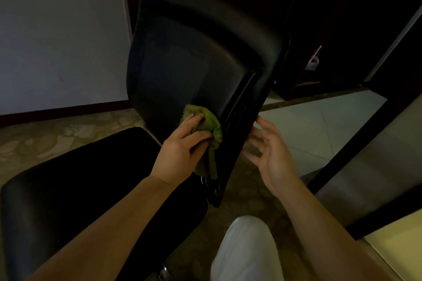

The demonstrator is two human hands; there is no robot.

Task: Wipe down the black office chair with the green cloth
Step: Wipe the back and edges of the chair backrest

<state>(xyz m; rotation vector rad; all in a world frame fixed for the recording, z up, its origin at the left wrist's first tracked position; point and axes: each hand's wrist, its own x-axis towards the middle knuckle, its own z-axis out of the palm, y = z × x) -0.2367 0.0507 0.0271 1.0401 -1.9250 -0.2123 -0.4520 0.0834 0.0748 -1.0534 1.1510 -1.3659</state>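
Fingers point(196, 118) on the left hand point(180, 150) are curling round the bunched green cloth point(211, 126) and pressing it against the lower backrest of the black office chair point(182, 64), close to its right edge. A tail of cloth is hanging down below the hand. Meanwhile the right hand point(271, 155) is hovering just beside that edge, fingers spread and relaxed, gripping nothing. Can't tell if the tips are actually touching it.
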